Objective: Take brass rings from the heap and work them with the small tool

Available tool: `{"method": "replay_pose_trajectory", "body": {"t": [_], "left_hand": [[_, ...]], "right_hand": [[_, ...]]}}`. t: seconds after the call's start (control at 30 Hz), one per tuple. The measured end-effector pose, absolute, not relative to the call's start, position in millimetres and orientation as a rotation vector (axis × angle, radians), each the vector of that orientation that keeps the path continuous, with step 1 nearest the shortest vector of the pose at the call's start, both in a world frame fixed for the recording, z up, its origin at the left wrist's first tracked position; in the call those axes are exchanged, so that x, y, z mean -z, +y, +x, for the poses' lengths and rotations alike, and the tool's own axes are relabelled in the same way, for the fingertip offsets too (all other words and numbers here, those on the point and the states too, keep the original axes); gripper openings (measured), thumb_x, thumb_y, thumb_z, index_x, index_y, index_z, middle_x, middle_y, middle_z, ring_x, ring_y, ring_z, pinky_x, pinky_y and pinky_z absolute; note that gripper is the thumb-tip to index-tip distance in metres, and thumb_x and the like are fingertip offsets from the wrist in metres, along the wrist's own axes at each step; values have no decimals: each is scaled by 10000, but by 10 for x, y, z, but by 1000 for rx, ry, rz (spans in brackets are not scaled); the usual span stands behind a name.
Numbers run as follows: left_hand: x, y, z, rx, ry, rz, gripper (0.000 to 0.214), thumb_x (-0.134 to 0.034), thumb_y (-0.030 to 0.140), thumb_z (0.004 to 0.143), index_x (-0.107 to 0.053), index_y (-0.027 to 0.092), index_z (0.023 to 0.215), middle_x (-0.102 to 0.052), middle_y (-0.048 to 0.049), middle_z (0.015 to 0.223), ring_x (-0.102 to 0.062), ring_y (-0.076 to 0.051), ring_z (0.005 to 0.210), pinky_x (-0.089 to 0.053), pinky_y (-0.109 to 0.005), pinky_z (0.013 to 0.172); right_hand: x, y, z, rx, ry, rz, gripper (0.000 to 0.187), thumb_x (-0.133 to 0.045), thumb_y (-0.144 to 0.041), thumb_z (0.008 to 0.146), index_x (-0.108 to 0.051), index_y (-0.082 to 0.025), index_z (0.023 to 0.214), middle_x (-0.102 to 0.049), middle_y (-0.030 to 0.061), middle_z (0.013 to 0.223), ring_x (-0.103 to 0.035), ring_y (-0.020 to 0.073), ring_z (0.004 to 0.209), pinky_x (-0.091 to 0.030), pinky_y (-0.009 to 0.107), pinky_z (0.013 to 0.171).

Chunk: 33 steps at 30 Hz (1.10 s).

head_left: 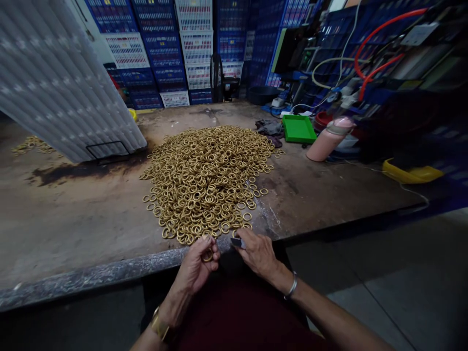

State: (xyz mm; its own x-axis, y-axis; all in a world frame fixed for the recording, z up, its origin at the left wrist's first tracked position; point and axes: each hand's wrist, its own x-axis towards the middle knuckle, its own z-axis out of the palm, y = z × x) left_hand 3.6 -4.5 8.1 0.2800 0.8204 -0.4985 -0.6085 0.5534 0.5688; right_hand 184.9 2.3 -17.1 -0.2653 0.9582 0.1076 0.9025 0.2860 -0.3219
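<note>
A brass-coloured ring (207, 255) sits in the closed fingers of my left hand (195, 263), just over the front edge of the table. My right hand (260, 254) grips a small dark tool with a flat, blade-like end (237, 242) that points left toward the ring; the rest of it is covered by my fingers. Right beyond both hands spreads a large heap of similar brass rings (208, 175), with a few loose ones along its right side. The tool and the held ring are apart.
Stacked translucent white sheets (69, 83) stand tilted on the table (91, 219) at left. To the right are a green tray (299, 128), a pink bottle (329, 139), a yellow scoop-like container (413, 173) and a machine with red hoses (365, 53). Blue and white crates (197, 44) line the back.
</note>
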Motion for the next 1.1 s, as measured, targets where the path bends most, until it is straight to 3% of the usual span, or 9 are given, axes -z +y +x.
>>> {"method": "replay_pose_trajectory", "body": {"t": [0.23,0.37,0.5,0.63,0.83,1.1], "left_hand": [[-72,-47,87,-981,894,325,249,-665,334,700,-501,149,735,-512,27,635,-476,-63,513,-324,-154,423],[-42,-28,132,-1005,951,453,274,-648,377,703,-504,154,771,-496,33,627,-460,-64,489,-327,-154,393],[-7,28,196,-1016,1059,672,371,-590,417,736,-505,163,994,-515,27,642,-465,-77,476,-347,-159,370],[-21,101,244,-976,1128,797,439,-570,409,746,-475,178,1107,-538,22,676,-463,-74,464,-345,-155,365],[-80,140,216,-1021,1147,774,333,-572,455,738,-555,170,910,-470,55,591,-380,-41,411,-274,-146,383],[-134,118,206,-1157,1297,1012,198,-596,353,735,-571,157,737,-476,38,566,-378,-66,470,-293,-175,437]], "right_hand": [[170,87,1776,-227,-2281,-1780,209,-425,-73,748,-552,-188,866,-626,39,828,-535,150,691,-271,265,625],[220,160,1822,-326,-2209,-1713,192,-416,-89,738,-551,-171,847,-624,49,789,-549,165,716,-301,263,634],[135,299,1826,-643,-2038,-1621,140,-411,-216,790,-540,-175,753,-584,28,685,-507,140,622,-325,245,573],[-11,400,1728,-1158,-1696,-1460,205,-451,-337,770,-479,-182,638,-441,-36,532,-386,89,495,-316,206,477],[-25,419,1587,-1644,-1314,-1251,294,-554,-463,700,-466,-182,681,-350,-84,488,-283,45,396,-240,181,374],[35,473,1517,-1432,-1503,-1274,276,-505,-445,763,-489,-179,689,-401,-69,501,-334,56,434,-289,178,414]]}}
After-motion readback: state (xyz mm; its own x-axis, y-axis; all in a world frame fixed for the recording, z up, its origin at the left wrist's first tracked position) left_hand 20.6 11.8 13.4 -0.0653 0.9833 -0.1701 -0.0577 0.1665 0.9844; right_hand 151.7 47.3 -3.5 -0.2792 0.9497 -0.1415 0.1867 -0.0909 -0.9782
